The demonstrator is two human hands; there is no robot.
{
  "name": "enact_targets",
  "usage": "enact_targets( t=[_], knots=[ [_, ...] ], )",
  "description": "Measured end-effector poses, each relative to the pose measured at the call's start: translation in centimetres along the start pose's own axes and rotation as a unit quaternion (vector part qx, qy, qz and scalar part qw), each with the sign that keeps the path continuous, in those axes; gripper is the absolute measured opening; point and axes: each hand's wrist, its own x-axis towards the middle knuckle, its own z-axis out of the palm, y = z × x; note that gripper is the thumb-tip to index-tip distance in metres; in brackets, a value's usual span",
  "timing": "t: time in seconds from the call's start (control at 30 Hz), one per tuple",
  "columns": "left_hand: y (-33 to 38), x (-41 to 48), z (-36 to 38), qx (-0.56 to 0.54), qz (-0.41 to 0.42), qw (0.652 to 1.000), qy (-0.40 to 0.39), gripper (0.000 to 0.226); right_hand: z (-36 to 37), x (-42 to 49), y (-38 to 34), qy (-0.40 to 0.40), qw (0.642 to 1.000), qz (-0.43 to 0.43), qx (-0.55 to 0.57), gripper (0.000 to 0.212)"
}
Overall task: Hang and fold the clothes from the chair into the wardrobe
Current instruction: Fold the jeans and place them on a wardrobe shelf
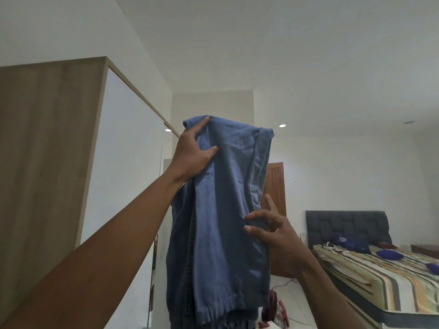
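Observation:
A blue garment [221, 222], folded lengthwise, hangs in the air in front of me. My left hand [192, 153] grips it near its top left corner, thumb across the front of the cloth. Lower on the right, my right hand [270, 231] pinches the garment's right edge with its fingertips, the other fingers spread. The tall wardrobe [50, 150] with a wooden side and white doors stands at the left. No chair is in view. The garment's bottom hem hangs down near the frame's lower edge.
A bed [384, 276] with a striped cover, blue cushions and a dark padded headboard stands at the right. A wooden door [276, 186] shows behind the garment. Some reddish items [275, 307] lie on the white floor below it.

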Motion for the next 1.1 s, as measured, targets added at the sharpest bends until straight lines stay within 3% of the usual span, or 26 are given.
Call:
enact_targets(
  t=[0.23, 0.5, 0.63, 0.7, 0.9, 1.1],
  knots=[
    [-0.4, -0.4, 0.4, 0.012, -0.003, 1.000, -0.005, 0.079, -0.1, 0.0, -0.1, -0.010, 0.997, 0.030, 0.077, 0.012],
    [-0.7, -0.6, 0.6, 0.019, 0.006, 1.000, -0.006, 0.080, -0.1, -0.2, 0.3, -0.006, 0.993, 0.057, 0.100, 0.025],
    [-0.9, -0.8, 0.7, 0.018, 0.014, 1.000, -0.019, 0.082, -0.1, -0.2, 0.3, -0.048, 0.987, 0.074, 0.134, 0.026],
    [-1.0, -0.9, 0.8, 0.015, 0.019, 0.999, -0.027, 0.082, 0.0, -0.3, 0.1, -0.054, 0.987, 0.068, 0.136, 0.027],
    [-0.9, -0.7, 0.6, 0.009, 0.010, 0.999, -0.030, 0.079, 0.4, -0.7, -0.2, -0.021, 0.993, 0.045, 0.109, 0.059],
    [-0.7, 0.4, 0.6, 0.097, -0.011, 0.993, -0.062, 0.099, 0.4, -0.8, -0.6, -0.007, 0.994, 0.001, 0.113, 0.057]
  ],
)
